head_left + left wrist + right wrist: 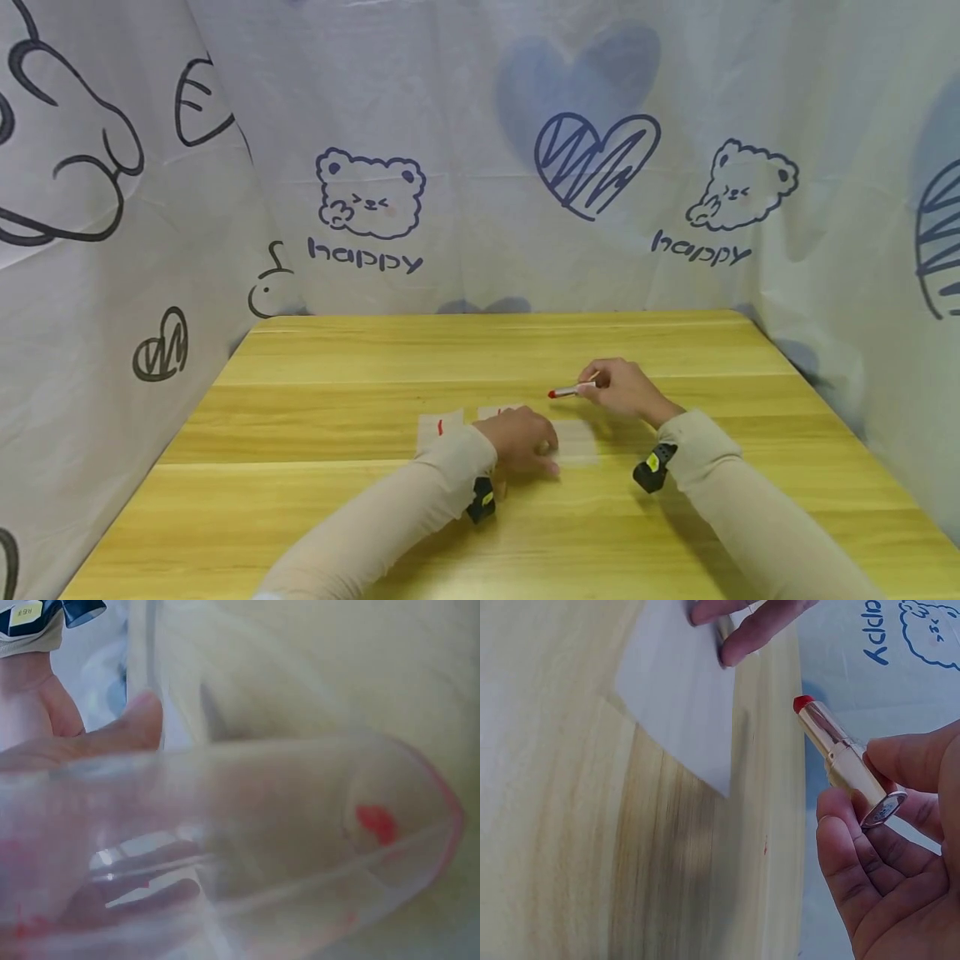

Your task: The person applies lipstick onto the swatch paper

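My right hand (597, 388) pinches the base of a gold lipstick (840, 754), its red tip (552, 393) bared and pointing left just above the wooden table (315, 500). My left hand (534, 450) rests curled on a white paper slip (679, 686), its fingertips (754, 626) on the sheet's far end. In the left wrist view a clear tube-like cap (285, 825) with a red smear fills the frame, blurred, with a fingertip (139, 720) behind it; the hand seems to grip it. The lipstick tip is apart from the paper.
Two more paper slips lie left of my left hand: one (438, 427) bears a red mark, the other (497, 411) is partly hidden. Printed cloth (480, 167) walls the table at the back and both sides. Bare wood extends in front of my arms.
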Demonstrator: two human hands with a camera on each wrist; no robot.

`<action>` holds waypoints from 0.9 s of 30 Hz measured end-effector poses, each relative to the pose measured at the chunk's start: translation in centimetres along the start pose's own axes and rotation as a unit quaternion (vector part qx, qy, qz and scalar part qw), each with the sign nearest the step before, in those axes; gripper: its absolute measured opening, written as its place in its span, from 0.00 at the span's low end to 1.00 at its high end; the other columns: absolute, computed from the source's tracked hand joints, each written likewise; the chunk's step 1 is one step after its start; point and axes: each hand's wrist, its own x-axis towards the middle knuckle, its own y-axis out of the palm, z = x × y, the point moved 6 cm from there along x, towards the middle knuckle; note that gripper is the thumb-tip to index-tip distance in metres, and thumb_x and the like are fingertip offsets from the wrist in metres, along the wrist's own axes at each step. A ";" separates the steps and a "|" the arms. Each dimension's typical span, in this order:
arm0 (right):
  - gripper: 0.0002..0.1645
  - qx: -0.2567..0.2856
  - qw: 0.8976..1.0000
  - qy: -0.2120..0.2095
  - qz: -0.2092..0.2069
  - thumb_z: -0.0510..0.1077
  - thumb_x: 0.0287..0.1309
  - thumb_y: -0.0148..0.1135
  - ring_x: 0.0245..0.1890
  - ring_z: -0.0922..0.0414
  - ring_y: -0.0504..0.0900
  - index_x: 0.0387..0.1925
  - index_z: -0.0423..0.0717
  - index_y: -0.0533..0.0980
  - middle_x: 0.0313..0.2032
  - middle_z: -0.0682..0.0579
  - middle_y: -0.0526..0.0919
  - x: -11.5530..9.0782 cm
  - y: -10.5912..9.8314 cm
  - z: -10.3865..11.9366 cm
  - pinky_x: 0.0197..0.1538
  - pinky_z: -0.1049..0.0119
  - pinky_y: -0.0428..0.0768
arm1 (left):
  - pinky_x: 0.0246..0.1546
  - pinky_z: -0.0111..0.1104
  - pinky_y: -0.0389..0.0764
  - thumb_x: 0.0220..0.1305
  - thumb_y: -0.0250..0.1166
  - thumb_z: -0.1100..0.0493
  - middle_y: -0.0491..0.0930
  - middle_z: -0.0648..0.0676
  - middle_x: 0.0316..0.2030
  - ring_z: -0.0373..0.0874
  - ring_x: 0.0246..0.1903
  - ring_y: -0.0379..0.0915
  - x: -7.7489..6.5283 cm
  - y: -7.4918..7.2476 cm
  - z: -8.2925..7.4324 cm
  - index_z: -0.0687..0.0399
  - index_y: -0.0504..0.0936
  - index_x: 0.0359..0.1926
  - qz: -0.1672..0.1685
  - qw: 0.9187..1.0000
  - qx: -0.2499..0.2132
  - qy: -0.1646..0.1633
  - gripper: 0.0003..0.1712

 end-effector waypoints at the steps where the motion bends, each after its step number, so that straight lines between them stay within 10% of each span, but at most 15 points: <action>1: 0.09 -0.001 1.000 0.000 0.000 0.43 0.62 0.63 0.20 0.57 0.72 0.40 0.42 0.80 0.23 0.51 0.80 0.0 0.0 0.0 0.25 0.63 0.71 | 0.49 0.35 0.76 0.60 0.65 0.38 0.81 0.44 0.48 0.40 0.48 0.76 0.0 0.0 0.1 0.47 0.84 0.50 0.001 1.000 -0.001 -0.004 0.24; 27: 0.06 -0.013 1.000 -0.012 0.007 0.43 0.62 0.64 0.25 0.58 0.76 0.39 0.44 0.80 0.27 0.54 0.80 0.0 0.9 -0.4 0.31 0.62 0.74 | 0.54 0.35 0.74 0.62 0.64 0.39 0.80 0.48 0.51 0.44 0.53 0.75 0.2 -0.4 2.4 0.49 0.80 0.55 0.005 0.996 -0.037 -0.084 0.26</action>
